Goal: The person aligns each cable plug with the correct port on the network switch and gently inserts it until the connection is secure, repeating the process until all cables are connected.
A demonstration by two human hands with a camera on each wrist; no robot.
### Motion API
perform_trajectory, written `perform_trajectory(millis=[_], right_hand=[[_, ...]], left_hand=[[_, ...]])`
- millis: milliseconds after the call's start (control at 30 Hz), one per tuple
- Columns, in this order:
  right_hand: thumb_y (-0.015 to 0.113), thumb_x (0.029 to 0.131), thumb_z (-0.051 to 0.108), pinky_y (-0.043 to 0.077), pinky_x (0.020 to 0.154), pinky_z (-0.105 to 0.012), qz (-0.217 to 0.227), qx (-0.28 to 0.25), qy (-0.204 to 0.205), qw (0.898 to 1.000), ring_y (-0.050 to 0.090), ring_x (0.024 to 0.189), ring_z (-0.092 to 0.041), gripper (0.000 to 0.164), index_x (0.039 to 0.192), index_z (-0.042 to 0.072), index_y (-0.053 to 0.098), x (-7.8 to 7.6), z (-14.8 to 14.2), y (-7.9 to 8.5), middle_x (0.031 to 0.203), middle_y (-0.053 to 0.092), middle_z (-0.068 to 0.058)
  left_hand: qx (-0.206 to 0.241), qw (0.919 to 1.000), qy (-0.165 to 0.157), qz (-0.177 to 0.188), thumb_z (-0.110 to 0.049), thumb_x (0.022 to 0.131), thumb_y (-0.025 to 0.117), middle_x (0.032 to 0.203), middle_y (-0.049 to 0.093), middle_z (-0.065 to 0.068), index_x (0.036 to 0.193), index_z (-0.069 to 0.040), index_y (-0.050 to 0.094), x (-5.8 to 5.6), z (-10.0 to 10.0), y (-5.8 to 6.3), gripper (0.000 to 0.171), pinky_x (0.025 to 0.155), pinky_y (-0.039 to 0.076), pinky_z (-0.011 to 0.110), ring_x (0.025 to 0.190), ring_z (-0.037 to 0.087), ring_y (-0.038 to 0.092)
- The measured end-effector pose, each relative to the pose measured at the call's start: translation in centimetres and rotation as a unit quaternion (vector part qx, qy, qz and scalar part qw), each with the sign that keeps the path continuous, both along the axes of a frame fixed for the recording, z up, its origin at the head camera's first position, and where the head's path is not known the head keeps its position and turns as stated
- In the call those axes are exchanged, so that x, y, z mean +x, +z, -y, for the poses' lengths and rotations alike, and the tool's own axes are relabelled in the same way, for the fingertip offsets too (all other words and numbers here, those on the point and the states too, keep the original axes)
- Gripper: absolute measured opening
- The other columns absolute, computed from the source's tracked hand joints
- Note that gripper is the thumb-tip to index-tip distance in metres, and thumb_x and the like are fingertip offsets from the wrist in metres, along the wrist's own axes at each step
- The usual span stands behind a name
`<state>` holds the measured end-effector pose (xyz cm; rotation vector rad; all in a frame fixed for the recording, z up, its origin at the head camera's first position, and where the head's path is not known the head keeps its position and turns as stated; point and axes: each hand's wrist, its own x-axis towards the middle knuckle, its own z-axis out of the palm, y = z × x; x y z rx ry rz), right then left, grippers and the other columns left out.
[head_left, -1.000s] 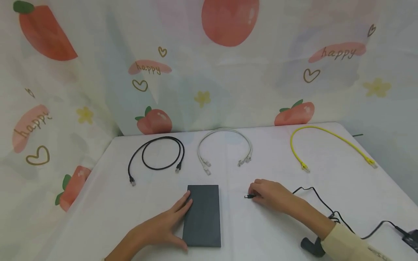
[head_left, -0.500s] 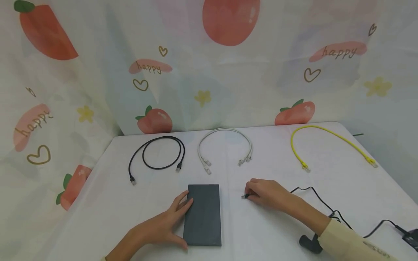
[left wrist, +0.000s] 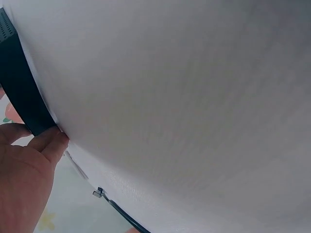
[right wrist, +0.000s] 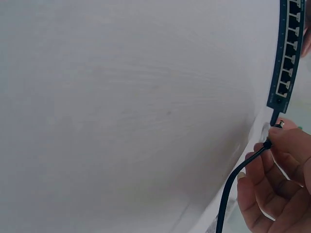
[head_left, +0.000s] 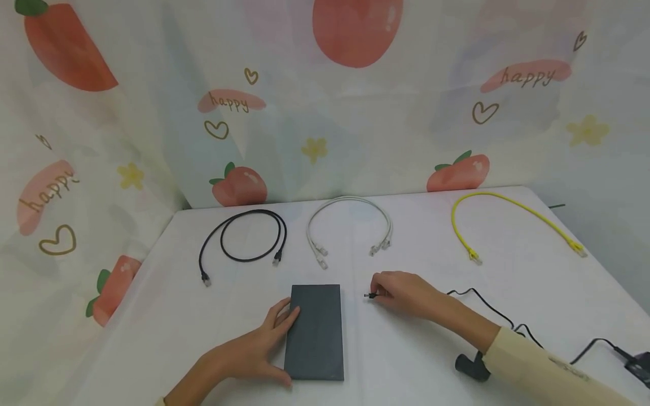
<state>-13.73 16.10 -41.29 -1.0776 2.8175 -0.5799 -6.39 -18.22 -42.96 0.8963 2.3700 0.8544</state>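
Note:
A dark grey network switch [head_left: 316,332] lies flat on the white table, with a row of ports [right wrist: 286,58] along its right side, as the right wrist view shows. My left hand [head_left: 249,354] rests against its left edge, fingers spread, with the thumb by the near corner. In the left wrist view, fingertips [left wrist: 58,138] touch the switch's side wall. To the right of the switch, my right hand [head_left: 406,294] pinches a black power plug [head_left: 372,295] between thumb and fingers. The metal tip points left toward the switch, a gap apart from it in the head view.
Farther back lie a coiled black network cable [head_left: 253,259], grey-white cables [head_left: 350,198] and a yellow cable [head_left: 513,206]. The power cord [head_left: 490,304] runs right to a black adapter [head_left: 637,367]. A black rounded object [head_left: 472,367] sits by the right sleeve.
My right hand has moved left and slightly farther back with the power plug, closer to the switch, drawing the cord along. My left hand and the switch have stayed put.

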Motion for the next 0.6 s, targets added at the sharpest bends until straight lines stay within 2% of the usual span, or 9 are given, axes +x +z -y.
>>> perform_trajectory(millis=[367,600], right_hand=[[0.067,0.082,0.002,0.043,0.059,-0.023,0.028,-0.012,0.016,0.999,0.044,0.064,-0.006,0.009,0.086,0.009,0.062,-0.6,2.1,-0.1,0.069,0.047,0.011],[0.068,0.083,0.002,0.043,0.058,-0.022,0.041,-0.015,0.013,0.999,0.044,0.062,-0.007,0.009,0.088,0.007,0.063,-1.0,3.2,-0.3,0.069,0.050,0.009]], left_hand=[[0.003,1.0000,0.000,0.005,-0.053,0.070,0.076,0.154,-0.021,0.004,0.152,-0.009,0.003,-0.1,-0.1,0.1,0.118,0.107,0.027,0.039,0.141,0.024,0.007],[-0.001,0.9999,-0.005,-0.010,-0.054,0.070,0.076,0.154,-0.019,0.005,0.152,-0.008,0.004,-0.1,0.0,0.1,0.118,0.107,0.028,0.039,0.141,0.024,0.008]])
